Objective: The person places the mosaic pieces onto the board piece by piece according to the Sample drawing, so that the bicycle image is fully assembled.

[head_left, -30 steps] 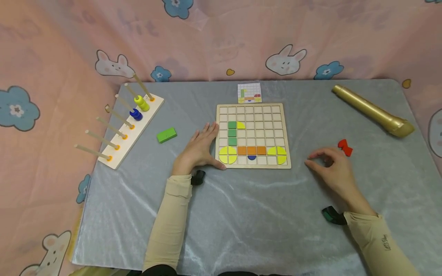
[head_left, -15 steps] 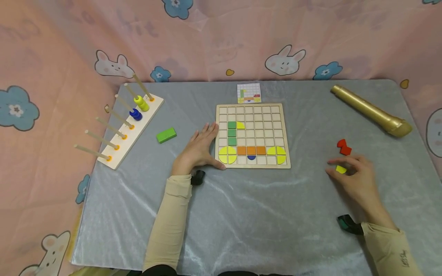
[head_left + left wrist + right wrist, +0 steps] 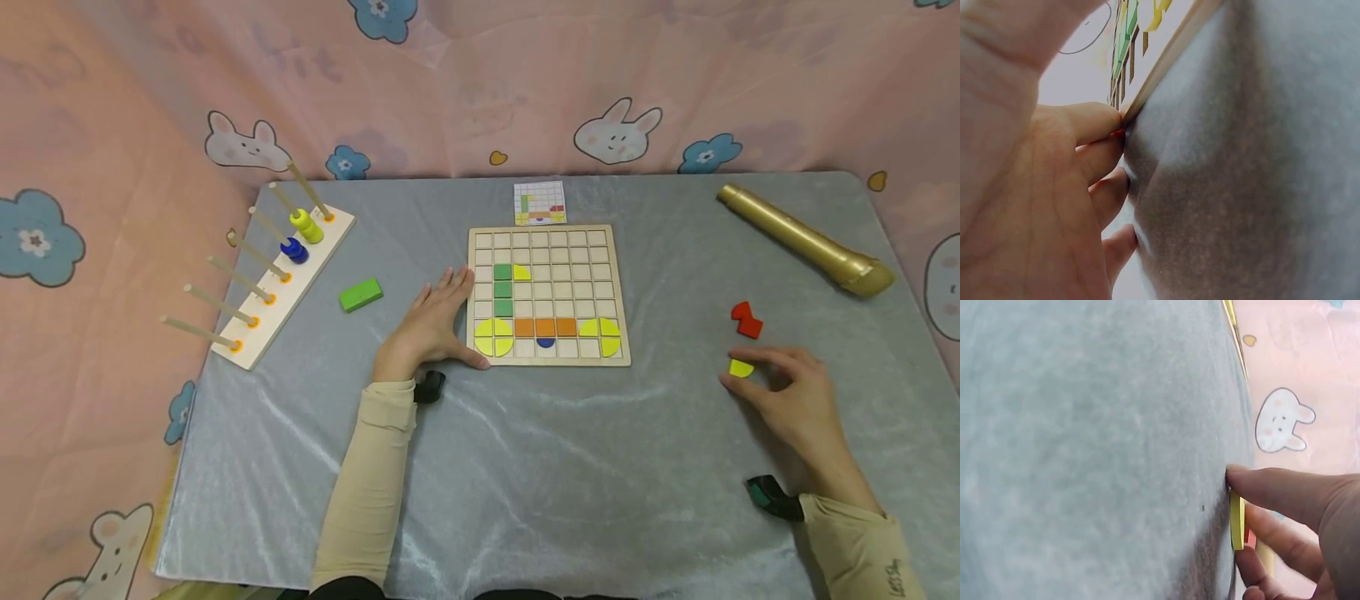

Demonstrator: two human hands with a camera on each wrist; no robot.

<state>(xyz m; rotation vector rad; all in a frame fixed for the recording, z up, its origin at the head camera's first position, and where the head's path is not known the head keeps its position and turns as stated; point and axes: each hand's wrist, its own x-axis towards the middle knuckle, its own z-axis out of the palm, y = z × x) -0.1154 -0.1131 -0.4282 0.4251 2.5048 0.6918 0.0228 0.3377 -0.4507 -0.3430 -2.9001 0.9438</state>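
Observation:
In the head view my left hand rests against the left edge of the wooden grid board, fingers extended along it and thumb at the near left corner. The left wrist view shows those fingertips touching the board's side. Green squares, orange squares, yellow quarter circles and a blue half circle fill some of the board's cells. To the right, my right hand has thumb and fingers around a loose yellow quarter-circle piece on the grey cloth. In the right wrist view the yellow piece stands between thumb and fingertips.
Two red pieces lie just beyond the right hand. A pattern card is behind the board. A green block and a peg stand with rings are at left. A gold tube lies at back right.
My right hand has moved right and slightly nearer, from beside the board to the yellow piece, which came into sight between its fingers. The left hand stays at the board.

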